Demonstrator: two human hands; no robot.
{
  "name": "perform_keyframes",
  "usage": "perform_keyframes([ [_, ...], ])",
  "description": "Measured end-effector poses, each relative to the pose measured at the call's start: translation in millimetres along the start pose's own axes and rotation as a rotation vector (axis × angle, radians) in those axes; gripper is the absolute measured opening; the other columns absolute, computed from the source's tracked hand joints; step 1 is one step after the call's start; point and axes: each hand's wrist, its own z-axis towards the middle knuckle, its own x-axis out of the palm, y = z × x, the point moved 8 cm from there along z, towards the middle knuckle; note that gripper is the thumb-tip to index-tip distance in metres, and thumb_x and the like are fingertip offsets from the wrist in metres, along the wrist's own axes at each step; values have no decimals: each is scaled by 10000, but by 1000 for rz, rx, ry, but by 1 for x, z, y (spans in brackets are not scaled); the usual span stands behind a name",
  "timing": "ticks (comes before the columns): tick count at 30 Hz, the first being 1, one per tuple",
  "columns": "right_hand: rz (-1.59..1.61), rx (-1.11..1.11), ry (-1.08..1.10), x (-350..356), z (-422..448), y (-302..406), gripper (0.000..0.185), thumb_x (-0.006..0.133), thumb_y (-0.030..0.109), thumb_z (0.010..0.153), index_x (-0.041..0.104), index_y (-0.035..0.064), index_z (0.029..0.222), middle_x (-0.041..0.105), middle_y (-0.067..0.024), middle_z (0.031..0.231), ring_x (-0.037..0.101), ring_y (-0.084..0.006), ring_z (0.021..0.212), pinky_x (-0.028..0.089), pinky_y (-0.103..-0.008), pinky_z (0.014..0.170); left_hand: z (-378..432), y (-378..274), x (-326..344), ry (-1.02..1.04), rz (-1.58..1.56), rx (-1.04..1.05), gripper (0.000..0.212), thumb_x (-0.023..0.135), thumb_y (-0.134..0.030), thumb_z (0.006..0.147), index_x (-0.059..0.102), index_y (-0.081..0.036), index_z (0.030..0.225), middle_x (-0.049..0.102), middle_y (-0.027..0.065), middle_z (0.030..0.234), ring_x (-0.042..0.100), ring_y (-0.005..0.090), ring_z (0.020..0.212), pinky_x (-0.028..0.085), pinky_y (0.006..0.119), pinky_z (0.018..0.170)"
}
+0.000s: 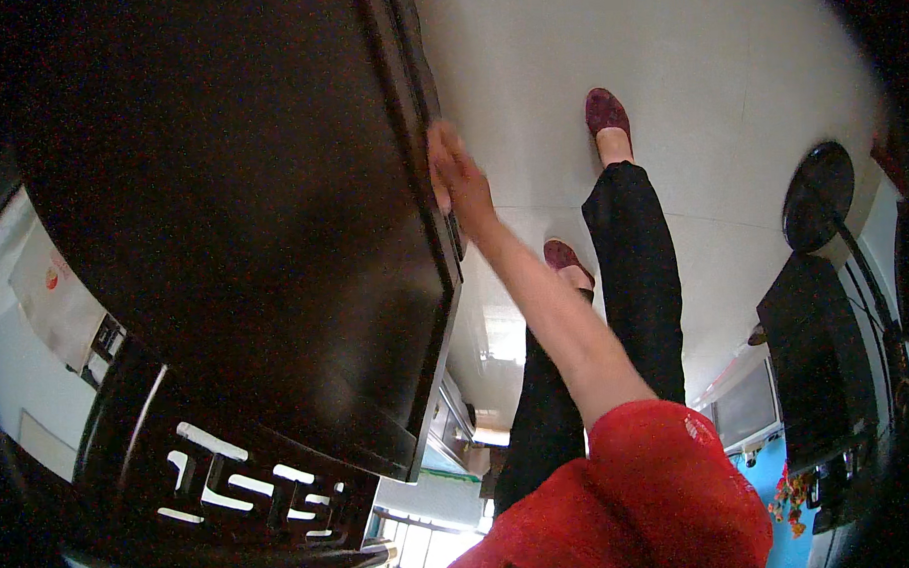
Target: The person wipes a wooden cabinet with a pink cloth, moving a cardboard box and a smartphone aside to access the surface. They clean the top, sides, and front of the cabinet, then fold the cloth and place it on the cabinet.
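Observation:
A bare forearm from a red sleeve reaches up and left across the view, and my right hand [458,177] is at the side edge of a large dark, glossy furniture top [272,215]. The hand is blurred by motion. Its fingers lie against or very close to the edge; whether they hold anything is unclear. A small dark part [455,235] shows just below the hand at that edge. My left hand is out of view.
My legs in black trousers and dark red shoes [608,112] stand on a pale tiled floor [687,50]. A dark chair back with cut-out slots [228,472] is at lower left. A round black stand base [819,196] with a pole is at right, near artificial-looking flowers [792,497].

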Motion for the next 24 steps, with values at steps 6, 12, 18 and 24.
perform_keyframes([
  [6, -281, -565, -16, 23, 47, 129, 456, 493, 232, 976, 410, 164, 1419, 523, -98, 1311, 529, -210, 1148, 399, -298, 972, -12, -34, 15, 13, 4, 49, 487, 378, -427, 983, 440, -142, 1374, 505, 119, 1329, 518, 309, 1155, 430, 541, 967],
  [12, -806, 99, 11, -30, -51, -28, 500, 323, 477, 1005, 499, 94, 1274, 606, -133, 1085, 567, -271, 962, 419, -334, 824, -13, -69, 39, 182, -48, 140, 484, 372, -422, 986, 447, -135, 1368, 522, 122, 1316, 540, 310, 1139, 442, 535, 960],
  [18, -370, 466, -66, -57, -134, -189, 496, 280, 467, 1011, 479, 88, 1261, 619, -132, 1098, 563, -252, 1113, 389, -295, 928, -19, -47, 32, -71, 4, 155, 509, 359, -467, 979, 491, -108, 1315, 561, 105, 1247, 569, 305, 1090, 462, 576, 915],
  [24, -298, 157, 121, -21, -186, -141, 323, 376, 331, 1002, 480, 169, 1261, 616, -92, 1010, 623, -199, 887, 478, -323, 795, 4, -19, 39, 341, -203, 159, 468, 406, -442, 991, 518, -108, 1300, 617, 20, 1168, 614, 169, 934, 514, 337, 799],
])
